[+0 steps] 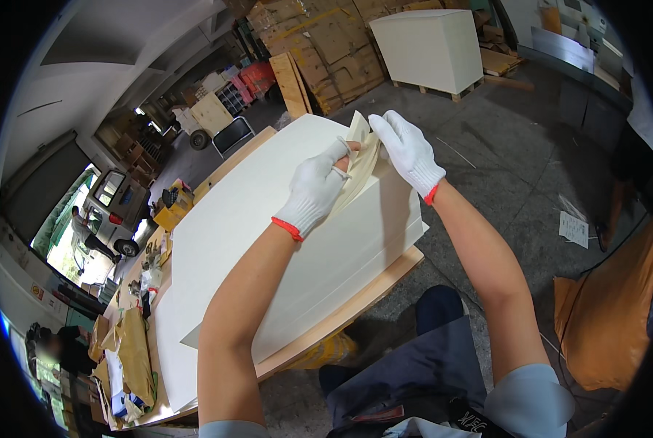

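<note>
A tall stack of large white paper sheets (242,193) lies on a wooden board, its cut sides facing me. At its far right corner several paper sheets (357,181) are bent up and fanned in a curve. My left hand (319,179), in a white knit glove with bare fingertips and a red cuff, is closed on the lifted edge of these sheets. My right hand (408,152), gloved the same way, pinches at their upturned corner from the right side. Its fingertips are partly hidden against the paper.
Another white stack (428,51) stands on a pallet at the back, near piled cartons (323,47). A black chair (233,135) stands beyond the table. Brown wrapping paper (133,358) and small items lie at left. An orange cover (607,310) hangs at right.
</note>
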`<state>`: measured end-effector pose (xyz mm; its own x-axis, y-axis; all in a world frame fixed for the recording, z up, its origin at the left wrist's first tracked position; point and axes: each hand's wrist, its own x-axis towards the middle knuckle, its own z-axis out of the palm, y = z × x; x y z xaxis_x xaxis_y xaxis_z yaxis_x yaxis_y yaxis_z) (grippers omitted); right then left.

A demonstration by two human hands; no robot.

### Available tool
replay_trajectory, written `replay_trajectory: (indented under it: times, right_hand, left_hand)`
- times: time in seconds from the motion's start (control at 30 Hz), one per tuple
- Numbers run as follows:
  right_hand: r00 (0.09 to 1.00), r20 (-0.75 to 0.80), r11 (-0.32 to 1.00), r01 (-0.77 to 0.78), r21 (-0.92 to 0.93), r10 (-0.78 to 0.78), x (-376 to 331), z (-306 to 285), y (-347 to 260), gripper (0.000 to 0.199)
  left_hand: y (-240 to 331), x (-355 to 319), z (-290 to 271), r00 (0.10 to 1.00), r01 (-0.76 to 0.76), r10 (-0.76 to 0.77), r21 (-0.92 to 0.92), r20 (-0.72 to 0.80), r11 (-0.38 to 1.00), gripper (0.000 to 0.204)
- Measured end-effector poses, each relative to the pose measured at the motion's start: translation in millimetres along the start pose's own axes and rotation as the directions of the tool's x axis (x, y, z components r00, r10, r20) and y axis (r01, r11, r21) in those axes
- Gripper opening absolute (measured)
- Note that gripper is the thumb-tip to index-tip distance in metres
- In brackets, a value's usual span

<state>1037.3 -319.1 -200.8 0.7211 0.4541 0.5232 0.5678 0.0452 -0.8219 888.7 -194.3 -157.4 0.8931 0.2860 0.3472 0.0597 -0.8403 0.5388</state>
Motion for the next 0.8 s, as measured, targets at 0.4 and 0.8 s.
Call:
replay_trajectory:
  times: [0.4, 0.8]
  right_hand:
    - [0.998, -0.028, 0.999, 0.048, 0.014, -0.048, -1.4, 1.8, 3.3, 0.052]
    - [0.989, 0.065, 0.877, -0.09, -0.472, 0.136, -13.1, -47.3, -0.8, 0.061]
  left_hand:
    - [9.7, -0.6, -1.1, 0.99, 0.108, -0.104, -0.037, 0.097, 0.994, 0.041]
    - [24.2, -15.1, -3.2, 0.997, -0.071, 0.073, 0.16, -0.003, 0.984, 0.048]
